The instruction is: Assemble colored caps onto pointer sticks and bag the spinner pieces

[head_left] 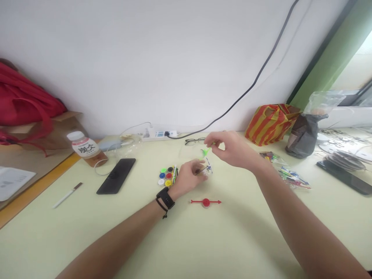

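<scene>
My right hand (228,149) is raised over the table, its fingertips pinched on a bright green plastic arrow (206,152). Below and to its left, my left hand (188,175), with a black watch (166,197) at the wrist, is closed at the fingertips. A thin dark strip and a blue-and-white piece (209,167) show at those fingers; I cannot make out exactly what is gripped. Beside the left hand lie several coloured round discs (165,176) and some thin arrows (174,173). Nearer me, a red arrow spinner (206,202) rests on a round base.
Left on the table are a phone (116,176), a pen (67,195) and a drink bottle (87,149). Glasses (194,141) and a power strip (162,134) stand at the back. To the right are bagged parts (293,177), a striped bag (270,122) and another phone (344,178).
</scene>
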The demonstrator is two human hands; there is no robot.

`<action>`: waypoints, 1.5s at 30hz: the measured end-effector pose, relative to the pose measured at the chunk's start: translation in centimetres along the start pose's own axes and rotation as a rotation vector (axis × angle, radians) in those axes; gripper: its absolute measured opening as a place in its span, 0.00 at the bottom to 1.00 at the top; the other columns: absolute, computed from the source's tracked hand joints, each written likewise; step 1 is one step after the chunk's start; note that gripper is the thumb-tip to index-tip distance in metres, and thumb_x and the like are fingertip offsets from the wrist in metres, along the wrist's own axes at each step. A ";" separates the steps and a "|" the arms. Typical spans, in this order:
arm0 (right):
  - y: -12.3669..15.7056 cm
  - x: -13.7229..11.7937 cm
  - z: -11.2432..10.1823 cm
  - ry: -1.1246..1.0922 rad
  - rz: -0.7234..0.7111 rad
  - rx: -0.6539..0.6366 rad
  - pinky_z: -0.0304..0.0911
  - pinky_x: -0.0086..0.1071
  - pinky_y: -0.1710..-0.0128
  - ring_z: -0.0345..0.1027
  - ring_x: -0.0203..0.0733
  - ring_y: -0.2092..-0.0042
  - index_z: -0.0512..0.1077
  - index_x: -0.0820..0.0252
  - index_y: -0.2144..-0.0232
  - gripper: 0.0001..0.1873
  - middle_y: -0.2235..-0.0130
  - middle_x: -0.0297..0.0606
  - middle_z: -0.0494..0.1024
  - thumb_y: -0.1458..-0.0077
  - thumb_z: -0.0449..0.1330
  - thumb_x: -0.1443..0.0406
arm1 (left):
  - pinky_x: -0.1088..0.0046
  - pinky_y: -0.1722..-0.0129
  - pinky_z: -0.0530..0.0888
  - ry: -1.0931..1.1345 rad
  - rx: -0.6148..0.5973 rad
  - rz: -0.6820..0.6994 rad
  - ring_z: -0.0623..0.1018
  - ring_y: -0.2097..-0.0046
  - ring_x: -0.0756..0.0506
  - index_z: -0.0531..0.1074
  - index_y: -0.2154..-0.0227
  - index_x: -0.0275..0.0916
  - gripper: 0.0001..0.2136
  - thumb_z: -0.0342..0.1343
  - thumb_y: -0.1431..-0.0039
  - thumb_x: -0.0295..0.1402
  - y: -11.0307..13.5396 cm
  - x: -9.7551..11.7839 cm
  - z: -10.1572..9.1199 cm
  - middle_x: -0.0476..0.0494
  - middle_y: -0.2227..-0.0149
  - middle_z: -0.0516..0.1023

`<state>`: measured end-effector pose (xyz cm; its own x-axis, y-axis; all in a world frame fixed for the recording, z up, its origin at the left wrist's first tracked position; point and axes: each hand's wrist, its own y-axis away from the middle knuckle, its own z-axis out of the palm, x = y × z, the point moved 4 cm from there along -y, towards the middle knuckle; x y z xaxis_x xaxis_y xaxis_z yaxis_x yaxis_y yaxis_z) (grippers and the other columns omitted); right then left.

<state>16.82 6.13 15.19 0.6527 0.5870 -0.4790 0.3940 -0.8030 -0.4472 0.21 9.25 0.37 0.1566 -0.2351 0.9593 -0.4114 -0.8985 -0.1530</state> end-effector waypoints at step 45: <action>0.5 0.1 2.4 -0.005 0.091 -0.396 0.63 0.32 0.66 0.74 0.39 0.66 0.78 0.54 0.56 0.10 0.57 0.36 0.81 0.40 0.62 0.61 | 0.73 0.68 0.67 -0.132 -0.179 0.064 0.72 0.67 0.48 0.75 0.59 0.38 0.13 0.67 0.45 0.35 0.3 2.0 -0.9 0.50 0.69 0.73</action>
<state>15.55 6.06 13.05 0.6935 0.5112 -0.5076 0.5540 -0.8289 -0.0779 -0.41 8.89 2.47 0.2363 -0.3470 0.9076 -0.5756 -0.8025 -0.1569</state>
